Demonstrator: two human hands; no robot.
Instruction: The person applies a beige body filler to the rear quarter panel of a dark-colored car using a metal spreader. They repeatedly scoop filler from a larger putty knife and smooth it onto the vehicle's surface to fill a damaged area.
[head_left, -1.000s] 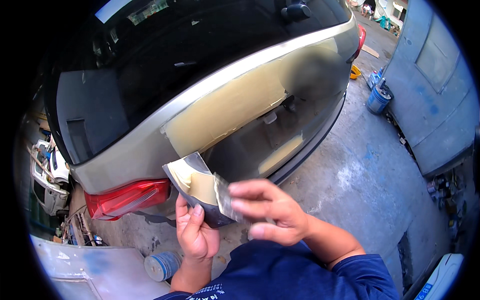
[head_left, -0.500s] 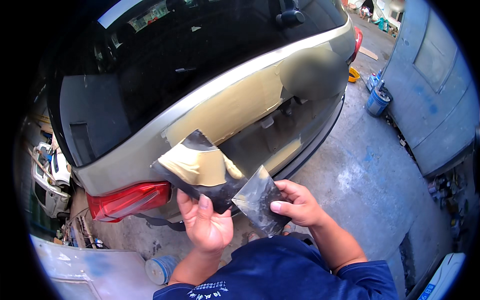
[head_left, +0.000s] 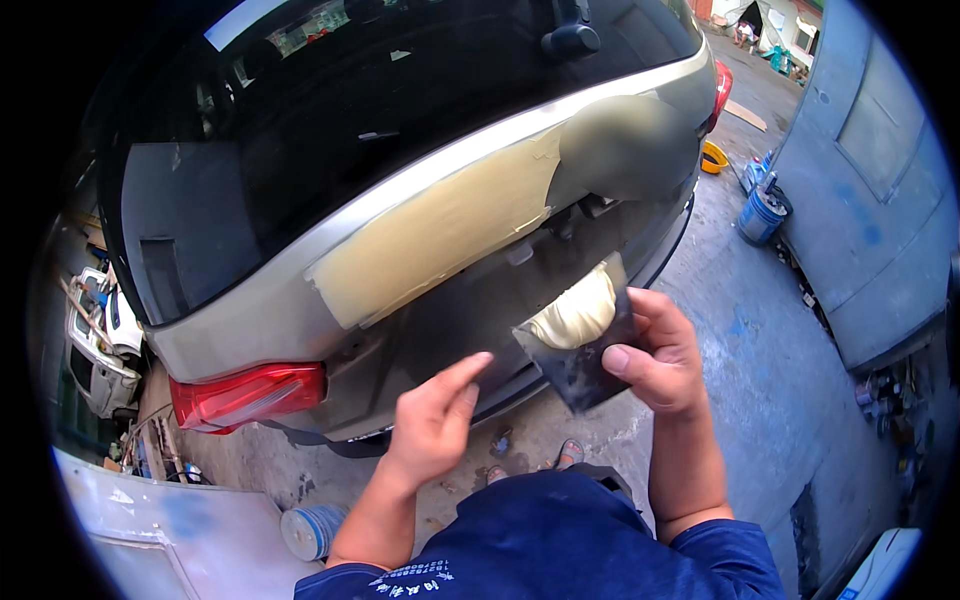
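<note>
My right hand grips a dark, flexible putty spreader by its side, thumb on the near face. A thick cream lump of body filler covers its upper part. My left hand is beside it on the left, index finger stretched forward and thumb close under it, the other fingers curled. No board shows in that hand; whatever it may hold is hidden. In front of both hands is the car's tailgate, with a broad smooth tan filler patch beneath the rear window.
A red tail light sits at the car's near left corner. Blue pails stand on the concrete floor at right and lower left. A yellow basin lies farther back. A grey metal door stands at right.
The dark filler-laden board that my left hand held no longer shows. My right hand has risen to the right, its spreader now carrying filler. My left hand has turned, index finger forward.
</note>
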